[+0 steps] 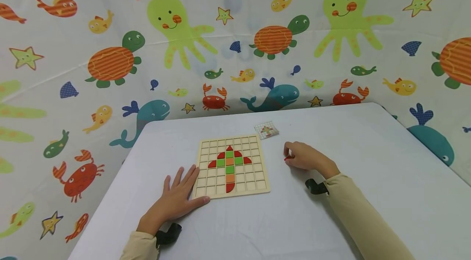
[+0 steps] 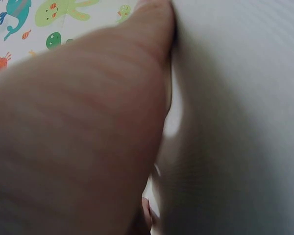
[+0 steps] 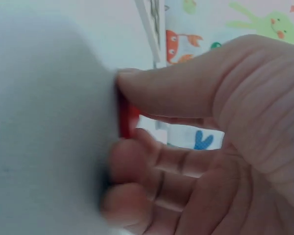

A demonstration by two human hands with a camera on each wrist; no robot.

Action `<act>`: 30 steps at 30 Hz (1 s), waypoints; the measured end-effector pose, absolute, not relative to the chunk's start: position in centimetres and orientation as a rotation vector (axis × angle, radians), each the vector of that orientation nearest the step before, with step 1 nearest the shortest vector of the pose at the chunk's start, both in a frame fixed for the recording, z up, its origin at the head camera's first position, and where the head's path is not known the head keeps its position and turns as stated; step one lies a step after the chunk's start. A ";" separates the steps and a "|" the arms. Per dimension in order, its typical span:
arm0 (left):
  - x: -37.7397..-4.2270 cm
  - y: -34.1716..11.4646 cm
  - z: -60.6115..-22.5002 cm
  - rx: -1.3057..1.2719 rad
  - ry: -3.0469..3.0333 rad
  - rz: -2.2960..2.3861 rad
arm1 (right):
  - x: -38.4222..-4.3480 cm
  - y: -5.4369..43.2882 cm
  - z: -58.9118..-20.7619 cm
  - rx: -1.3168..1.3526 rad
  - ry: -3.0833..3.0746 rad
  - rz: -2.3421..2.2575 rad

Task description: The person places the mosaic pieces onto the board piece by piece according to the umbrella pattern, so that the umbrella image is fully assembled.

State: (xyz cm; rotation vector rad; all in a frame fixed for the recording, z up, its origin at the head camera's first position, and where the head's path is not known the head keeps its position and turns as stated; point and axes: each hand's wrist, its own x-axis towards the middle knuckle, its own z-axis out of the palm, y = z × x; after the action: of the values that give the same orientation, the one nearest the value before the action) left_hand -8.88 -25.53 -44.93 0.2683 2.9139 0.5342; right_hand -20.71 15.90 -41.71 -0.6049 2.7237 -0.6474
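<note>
A square wooden grid board lies on the white table, with red, green and orange tiles set in its squares as an arrow-like figure. My left hand rests with spread fingers along the board's left edge, its thumb by the near left corner. In the left wrist view the side of that hand fills much of the picture. To the right of the board, my right hand pinches a small red tile between thumb and fingers, low over the tabletop. The fingers partly hide the tile's shape.
Behind the board's far right corner lies a small picture card showing a similar figure on a grid. The table has a white cover. A curtain printed with sea animals hangs behind it. Black wrist devices sit at both cuffs.
</note>
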 end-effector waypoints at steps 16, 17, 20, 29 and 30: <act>-8.8 -25.6 -44.8 0.267 2.906 0.541 | -20.6 14.4 -42.7 -0.608 2.891 -0.637; -8.8 -25.6 -44.8 0.268 2.907 0.541 | -20.6 14.4 -42.7 -0.598 2.887 -0.648; -8.8 -25.6 -44.8 0.275 2.908 0.547 | -20.5 14.4 -42.6 -0.582 2.868 -0.688; -9.0 -25.6 -45.1 0.272 2.907 0.544 | -20.7 14.8 -42.6 -0.560 2.816 -0.746; -9.0 -25.6 -45.1 0.274 2.907 0.549 | -20.8 14.8 -42.6 -0.552 2.812 -0.748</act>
State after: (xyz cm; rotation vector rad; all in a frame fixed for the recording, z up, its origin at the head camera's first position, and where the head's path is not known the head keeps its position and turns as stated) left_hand -8.98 -25.62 -45.12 0.2740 2.9071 0.5489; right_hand -20.75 14.77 -42.63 -0.5518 2.8123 -0.7479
